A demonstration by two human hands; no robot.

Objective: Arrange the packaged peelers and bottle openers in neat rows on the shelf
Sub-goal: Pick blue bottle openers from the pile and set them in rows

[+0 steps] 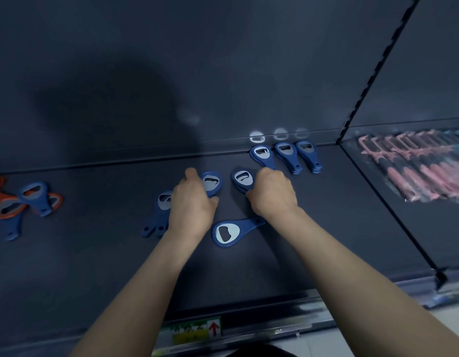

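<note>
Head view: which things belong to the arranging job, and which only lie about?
Job: back-row openers; left hand gripping left opener; right hand gripping right opener; sideways opener; orange-blue pile; pink peelers.
Not job: price label; shelf upright.

One wide-angle view, worn on the head, looks forward and down, close over the dark blue metal shelf (339, 228). Both bare forearms (151, 266) enter from the bottom edge, and the dark back panel (223, 60) fills the upper frame.

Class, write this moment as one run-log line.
left hand: holds blue opener | right hand: holds second opener | loose opener: crosswise between wrists
</note>
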